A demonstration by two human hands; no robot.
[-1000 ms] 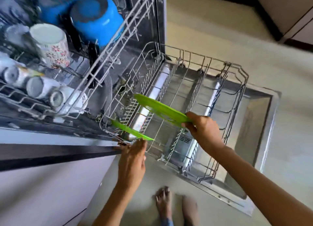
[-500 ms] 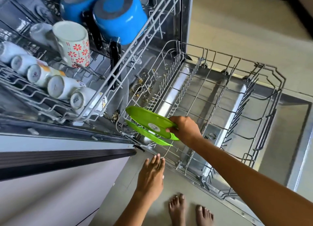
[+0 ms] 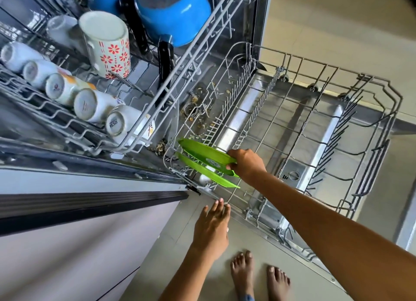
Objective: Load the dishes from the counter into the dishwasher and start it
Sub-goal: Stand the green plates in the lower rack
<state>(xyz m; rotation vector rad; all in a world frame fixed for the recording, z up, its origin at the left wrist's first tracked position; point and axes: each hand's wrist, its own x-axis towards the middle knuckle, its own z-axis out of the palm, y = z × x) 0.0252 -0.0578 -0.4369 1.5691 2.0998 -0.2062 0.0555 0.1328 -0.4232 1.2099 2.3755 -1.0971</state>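
Observation:
Two green plates stand on edge side by side at the near left corner of the pulled-out lower rack [image 3: 337, 129]. My right hand [image 3: 246, 165] grips the rim of the farther green plate [image 3: 202, 153]. The nearer green plate [image 3: 202, 171] sits in the tines just in front of it, untouched. My left hand [image 3: 212, 226] hovers with straight fingers just outside the rack's near edge, holding nothing.
The upper rack [image 3: 94, 129] is pulled out at the left, with a row of white cups [image 3: 87, 105], a flowered mug [image 3: 108, 46] and two blue pots [image 3: 173, 12]. The open dishwasher door [image 3: 403, 143] lies under the lower rack. Food bits litter the tub floor. My bare feet stand below.
My right hand brought the second green plate down into the rack beside the first. My left hand let go of the first plate and drew back outside the rack.

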